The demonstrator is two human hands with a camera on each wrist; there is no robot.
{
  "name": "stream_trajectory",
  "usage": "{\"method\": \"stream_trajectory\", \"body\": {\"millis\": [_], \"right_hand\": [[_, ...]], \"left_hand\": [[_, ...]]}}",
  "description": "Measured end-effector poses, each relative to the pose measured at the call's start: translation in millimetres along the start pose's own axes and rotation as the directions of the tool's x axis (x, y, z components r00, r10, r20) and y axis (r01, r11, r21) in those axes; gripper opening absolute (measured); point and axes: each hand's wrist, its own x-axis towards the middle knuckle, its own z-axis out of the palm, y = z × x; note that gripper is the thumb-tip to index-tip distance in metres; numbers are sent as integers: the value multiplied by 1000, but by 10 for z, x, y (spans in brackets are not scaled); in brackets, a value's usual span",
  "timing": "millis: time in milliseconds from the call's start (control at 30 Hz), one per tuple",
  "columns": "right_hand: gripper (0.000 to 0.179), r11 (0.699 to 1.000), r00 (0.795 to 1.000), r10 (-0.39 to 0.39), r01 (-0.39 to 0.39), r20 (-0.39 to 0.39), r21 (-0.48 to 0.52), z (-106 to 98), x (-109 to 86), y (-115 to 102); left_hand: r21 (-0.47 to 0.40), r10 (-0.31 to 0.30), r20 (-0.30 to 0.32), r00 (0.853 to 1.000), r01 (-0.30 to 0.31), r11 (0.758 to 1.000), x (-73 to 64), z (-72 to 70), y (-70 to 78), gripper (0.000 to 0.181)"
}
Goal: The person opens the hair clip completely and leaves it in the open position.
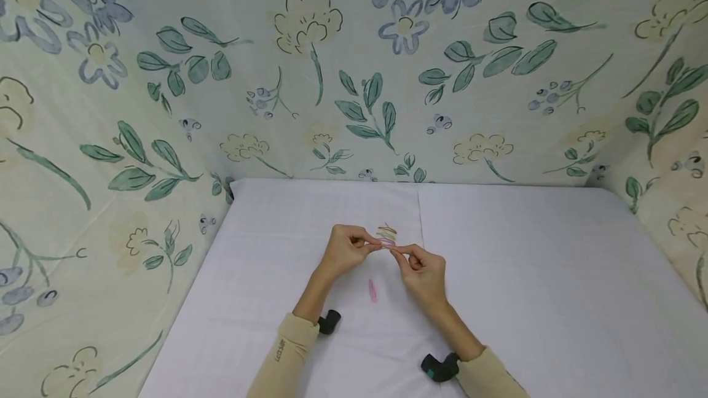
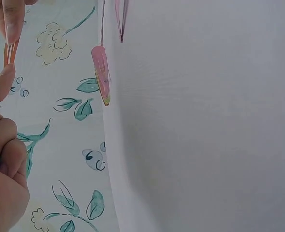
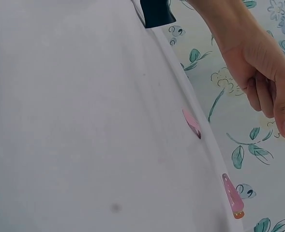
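Note:
An orange snap hair clip [image 2: 10,52] is held between both hands. My left hand [image 1: 348,249] pinches one end of it between thumb and finger, while my right hand [image 1: 424,270] pinches the other end, the other fingers curled in. Just beyond the fingertips lies a small row of coloured hair clips [image 1: 386,233], partly hidden by the hands. Nearer my body, a single pink hair clip [image 1: 373,291] rests on the white cloth. In the right wrist view, another pink clip [image 3: 233,193] shows an orange-yellow tip beneath it.
A white cloth [image 1: 531,275] covers the table. Floral curtains [image 1: 310,78] hang behind and at both sides of it. Black wrist devices [image 1: 440,367] sit by the beige sleeves [image 1: 295,339].

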Motion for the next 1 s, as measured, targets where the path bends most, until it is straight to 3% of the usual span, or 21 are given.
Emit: {"method": "stream_trajectory", "body": {"millis": [233, 567, 833, 1000], "right_hand": [[5, 1000, 999, 24, -25, -45, -11, 0, 14, 10], [12, 997, 998, 69, -70, -11, -16, -5, 53, -5], [11, 993, 992, 120, -119, 46, -8, -32, 132, -215], [11, 984, 982, 179, -178, 63, -31, -42, 87, -51]], "left_hand": [[16, 43, -15, 999, -43, 999, 3, 41, -15, 5], [2, -17, 10, 1000, 17, 1000, -3, -1, -11, 5], [17, -50, 60, 997, 49, 999, 3, -58, -30, 7], [41, -71, 88, 994, 67, 997, 9, -88, -48, 7]]}}
